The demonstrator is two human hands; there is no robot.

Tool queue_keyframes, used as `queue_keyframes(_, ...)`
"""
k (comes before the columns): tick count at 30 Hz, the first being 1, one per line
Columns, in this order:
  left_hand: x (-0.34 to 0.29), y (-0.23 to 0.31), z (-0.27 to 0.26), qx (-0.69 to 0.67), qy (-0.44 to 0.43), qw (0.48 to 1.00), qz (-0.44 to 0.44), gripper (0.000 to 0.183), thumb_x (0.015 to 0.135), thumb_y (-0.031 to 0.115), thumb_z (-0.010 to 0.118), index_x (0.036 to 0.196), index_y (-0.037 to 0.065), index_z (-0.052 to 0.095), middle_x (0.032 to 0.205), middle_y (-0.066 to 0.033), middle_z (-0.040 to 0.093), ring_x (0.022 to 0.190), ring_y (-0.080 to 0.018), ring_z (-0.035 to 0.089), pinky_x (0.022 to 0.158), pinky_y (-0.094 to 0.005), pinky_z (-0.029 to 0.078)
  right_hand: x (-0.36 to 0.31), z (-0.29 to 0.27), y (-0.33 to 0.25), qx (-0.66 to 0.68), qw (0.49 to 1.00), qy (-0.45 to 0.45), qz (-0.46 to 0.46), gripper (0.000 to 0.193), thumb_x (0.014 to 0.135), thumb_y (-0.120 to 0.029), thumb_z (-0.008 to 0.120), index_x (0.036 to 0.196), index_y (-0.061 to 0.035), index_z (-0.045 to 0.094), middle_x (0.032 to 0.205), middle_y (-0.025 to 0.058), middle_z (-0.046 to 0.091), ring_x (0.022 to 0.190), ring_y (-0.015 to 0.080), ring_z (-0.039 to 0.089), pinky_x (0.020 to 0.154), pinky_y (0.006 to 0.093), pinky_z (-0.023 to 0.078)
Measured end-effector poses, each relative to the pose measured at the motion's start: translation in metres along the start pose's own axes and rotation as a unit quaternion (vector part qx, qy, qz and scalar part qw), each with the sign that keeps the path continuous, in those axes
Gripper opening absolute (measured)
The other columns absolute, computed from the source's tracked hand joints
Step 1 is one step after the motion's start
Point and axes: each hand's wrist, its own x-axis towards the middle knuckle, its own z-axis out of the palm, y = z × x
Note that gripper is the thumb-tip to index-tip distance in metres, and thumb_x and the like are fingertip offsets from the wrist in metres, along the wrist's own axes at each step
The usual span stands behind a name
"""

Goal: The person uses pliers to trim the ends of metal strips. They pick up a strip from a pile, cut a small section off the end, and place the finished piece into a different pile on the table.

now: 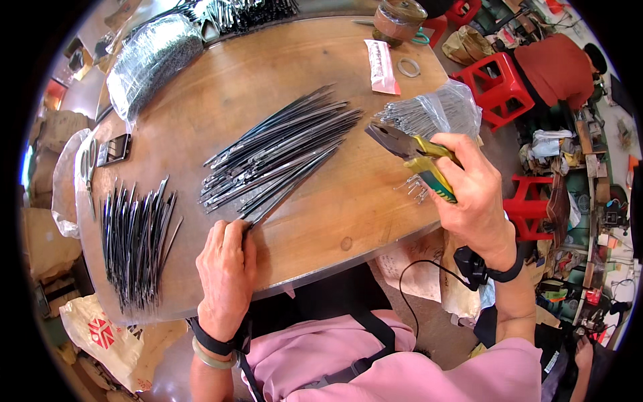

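Observation:
In my right hand (472,191) is a pair of combination pliers (418,155) with yellow and green handles. The dark jaws point left, above the table's right part, and look slightly parted. My left hand (228,261) is closed at the near end of a thin black rod (281,191), its fingertips pinching that end. This rod lies along the near edge of a loose pile of black rods (281,147) slanting across the table's middle. Further left lies another bundle of black rods (137,241). A bag of thin silvery rods (429,110) sits just beyond the pliers.
On the wooden table (321,254) lie a plastic-wrapped bundle (154,67), scissors (88,164), a dark phone-like device (114,150), a pink-and-white packet (382,67), a tape ring (408,67) and a brown jar (398,21). Red stools (495,87) and a bending person (556,70) are at right.

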Motion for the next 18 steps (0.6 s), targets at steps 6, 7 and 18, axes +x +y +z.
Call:
queue_keyframes(6, -0.006, 0.001, -0.006, -0.165, 0.003, 0.985, -0.049, 0.027, 0.086, -0.005, 0.058, 0.112, -0.001, 0.060, 0.085, -0.0142, 0.055, 0.072, -0.0274, 0.058, 0.063, -0.0352, 0.047, -0.018, 0.038, 0.023, -0.037, 0.993, -0.063, -0.092, 0.016, 0.067, 0.003, 0.066, 0.082, 0.0001, 0.062, 0.107, 0.0141, 0.060, 0.092, 0.0302, 0.062, 0.078, 0.0405, 0.052)
queue_keyframes(7, -0.007, -0.002, -0.006, -0.211, 0.005, 0.976, -0.062, 0.029, 0.086, -0.006, 0.057, 0.115, -0.001, 0.060, 0.084, -0.0139, 0.055, 0.071, -0.0245, 0.059, 0.062, -0.0338, 0.046, -0.019, 0.040, 0.024, -0.061, 0.990, -0.078, -0.101, 0.015, 0.067, 0.003, 0.065, 0.081, 0.0000, 0.062, 0.107, 0.0141, 0.060, 0.092, 0.0300, 0.061, 0.078, 0.0407, 0.052)
queue_keyframes(18, -0.058, 0.012, -0.032, -0.755, -0.048, 0.512, -0.407, 0.054, 0.089, 0.009, 0.070, 0.136, -0.006, 0.049, 0.079, -0.0111, 0.061, 0.056, -0.0194, 0.056, 0.044, -0.0287, 0.044, -0.015, -0.023, -0.052, 0.360, 0.897, 0.228, 0.120, 0.013, 0.083, 0.000, 0.071, 0.094, -0.0004, 0.066, 0.113, 0.0156, 0.060, 0.090, 0.0181, 0.057, 0.081, 0.0317, 0.048)
